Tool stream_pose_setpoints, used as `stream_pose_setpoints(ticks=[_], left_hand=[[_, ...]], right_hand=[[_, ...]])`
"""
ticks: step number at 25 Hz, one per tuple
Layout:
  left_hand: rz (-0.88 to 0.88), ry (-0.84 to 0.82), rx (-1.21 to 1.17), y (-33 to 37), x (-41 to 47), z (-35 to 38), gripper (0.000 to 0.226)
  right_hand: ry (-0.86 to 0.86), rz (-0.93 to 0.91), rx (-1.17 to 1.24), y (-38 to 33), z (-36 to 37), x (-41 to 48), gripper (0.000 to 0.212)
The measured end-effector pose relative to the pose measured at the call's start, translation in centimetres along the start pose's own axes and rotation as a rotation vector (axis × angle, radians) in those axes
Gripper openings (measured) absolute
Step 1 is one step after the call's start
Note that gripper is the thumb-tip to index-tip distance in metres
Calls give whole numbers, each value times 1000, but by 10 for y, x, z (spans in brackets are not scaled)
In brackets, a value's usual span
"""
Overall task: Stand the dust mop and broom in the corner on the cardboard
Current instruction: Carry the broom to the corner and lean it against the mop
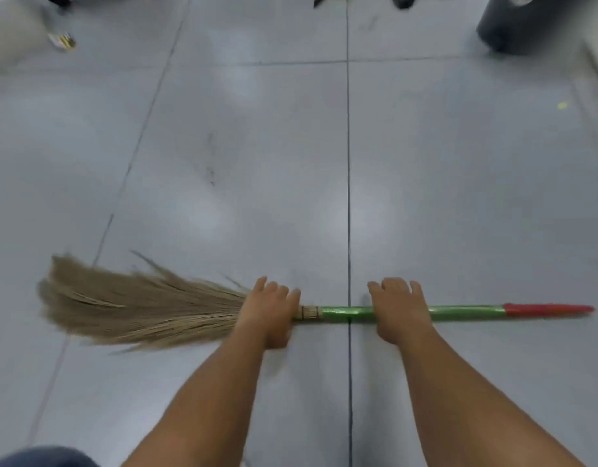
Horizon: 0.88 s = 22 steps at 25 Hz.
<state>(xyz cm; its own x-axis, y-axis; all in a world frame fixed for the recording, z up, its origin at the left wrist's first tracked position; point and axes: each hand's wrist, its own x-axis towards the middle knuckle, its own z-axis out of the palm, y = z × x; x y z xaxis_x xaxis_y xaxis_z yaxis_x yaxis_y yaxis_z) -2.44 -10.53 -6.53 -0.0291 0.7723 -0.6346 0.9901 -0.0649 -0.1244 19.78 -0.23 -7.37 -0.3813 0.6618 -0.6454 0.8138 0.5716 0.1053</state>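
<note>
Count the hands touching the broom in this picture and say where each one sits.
2. The left hand covers the neck where the bristles meet the broom handle; the right hand sits on the green part further along, toward the red tip. None appear hidden.

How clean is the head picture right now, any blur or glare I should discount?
Head view: the broom bristles are smeared by motion blur, and both hands, left hand and right hand, are soft-edged; pale ceiling-light reflections sit on the grey floor tiles; wide-angle bending splays the tile joints; the dark bin and the corners are out of focus.
</note>
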Motion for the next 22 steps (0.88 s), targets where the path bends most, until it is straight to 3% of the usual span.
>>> stream_pose_setpoints(ticks=[2,4,7,11,15,18,22], left_hand=[[-58,9,-71,12,31,32,38],[-118,-12,-213,2,19,15,31],[-129,-19,-276,-28,-57,-78,27],[-86,66,-191,-56,-217,-263,26],[-52,154,-107,-76,-346,-402,13],[-11,211,-40,-91,-402,-461,8],[79,233,-43,-106,-402,-502,4]], right_hand=[[2,15,-14,2,26,25,49],[14,-19,83,1,8,10,38],[55,-51,183,9,-85,-78,29],[79,-108,225,39,-256,-247,24],[99,-97,281,68,-380,-382,12],[135,-85,253,74,-433,-445,8],[214,-8,229,75,-464,-470,8]])
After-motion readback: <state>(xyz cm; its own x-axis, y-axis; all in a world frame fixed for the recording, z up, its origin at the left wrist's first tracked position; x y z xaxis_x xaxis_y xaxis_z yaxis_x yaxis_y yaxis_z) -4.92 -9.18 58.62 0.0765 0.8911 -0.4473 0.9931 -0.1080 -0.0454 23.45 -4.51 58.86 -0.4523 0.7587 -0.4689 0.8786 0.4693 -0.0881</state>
